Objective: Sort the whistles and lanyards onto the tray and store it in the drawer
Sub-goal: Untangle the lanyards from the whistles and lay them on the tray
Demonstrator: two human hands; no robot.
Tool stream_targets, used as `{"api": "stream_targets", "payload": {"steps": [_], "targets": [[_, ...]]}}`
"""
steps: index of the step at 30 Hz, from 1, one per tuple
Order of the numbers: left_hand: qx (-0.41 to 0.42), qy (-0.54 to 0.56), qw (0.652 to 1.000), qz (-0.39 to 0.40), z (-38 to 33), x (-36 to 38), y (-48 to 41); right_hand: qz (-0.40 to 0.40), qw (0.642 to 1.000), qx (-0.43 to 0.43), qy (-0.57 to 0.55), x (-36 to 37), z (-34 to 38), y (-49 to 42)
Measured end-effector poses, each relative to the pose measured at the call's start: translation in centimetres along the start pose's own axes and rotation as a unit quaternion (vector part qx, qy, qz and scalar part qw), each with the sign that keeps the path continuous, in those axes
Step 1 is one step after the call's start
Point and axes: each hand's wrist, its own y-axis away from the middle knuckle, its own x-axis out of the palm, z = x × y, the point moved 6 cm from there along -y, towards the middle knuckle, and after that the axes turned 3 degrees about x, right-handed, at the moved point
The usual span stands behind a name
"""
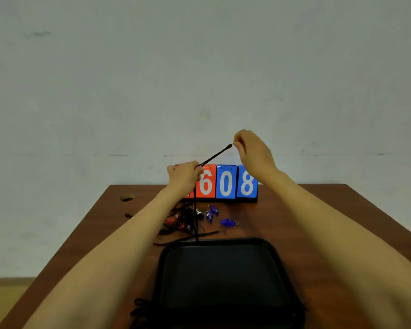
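Both hands are raised above the table with a black lanyard [216, 156] stretched between them. My right hand [249, 150] pinches its upper end by the clip. My left hand [184, 175] grips it lower down, and the rest of the cord hangs straight down to the far rim of the black tray [280, 264]. A tangle of black lanyards with red whistles [183, 220] lies on the table behind the tray. Three blue whistles [227, 222] lie to the right of that pile.
A flip scoreboard [226, 184] with red and blue number cards stands at the back of the brown table [318, 222]. A round cable hole [126, 198] is at the back left. More black cord [140, 307] lies by the tray's near left corner.
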Motion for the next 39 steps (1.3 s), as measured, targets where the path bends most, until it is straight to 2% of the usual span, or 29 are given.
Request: {"api": "stream_targets", "payload": {"steps": [3,8,11,14,16,19,23,25,27,30,32,35,39], "targets": [[0.019,0.001,0.999,0.046,1.2,-0.8,-1.1,-0.019,0.999,0.035,-0.014,-1.8,-0.9,-0.6],[-0.020,-0.087,0.988,0.126,2.8,-0.9,-0.3,-0.046,0.982,0.144,-0.114,-3.3,-3.0,-0.7],[-0.036,-0.092,0.981,0.167,3.0,-0.5,0.4,-0.008,0.972,0.163,-0.168,-3.5,-3.1,-0.7],[-0.009,0.009,0.979,0.204,0.9,0.1,1.1,0.083,0.976,0.124,-0.161,-2.8,-1.6,-0.7],[0.021,0.130,0.974,0.182,-1.5,0.0,1.3,0.118,0.979,0.092,-0.139,-2.2,-0.6,-0.6],[0.043,0.294,0.945,0.137,-5.1,-0.3,1.4,0.116,0.982,0.071,-0.129,-1.8,0.4,-0.6],[0.058,0.374,0.923,0.071,-7.2,-0.3,1.4,0.108,0.985,0.060,-0.124,-1.7,1.2,-0.4],[0.054,0.377,0.924,0.034,-6.8,-0.3,1.3,0.095,0.990,0.054,-0.094,-2.2,1.2,-0.4],[0.044,0.369,0.928,0.038,-6.0,-0.2,1.5,0.068,0.994,0.061,-0.056,-2.8,0.7,-0.4],[0.046,0.301,0.950,0.066,-4.5,-0.1,2.2,0.005,0.994,0.104,-0.032,-4.1,-1.1,-0.3],[0.031,0.248,0.967,0.051,-2.7,-0.5,2.6,-0.018,0.992,0.122,-0.001,-4.8,-2.3,-0.1],[0.006,0.202,0.979,0.037,0.1,-0.7,3.2,-0.021,0.987,0.157,0.020,-5.0,-4.3,0.9],[-0.005,0.159,0.987,0.034,3.1,-0.2,5.0,0.020,0.973,0.229,-0.031,-3.7,-7.4,3.2]]}}
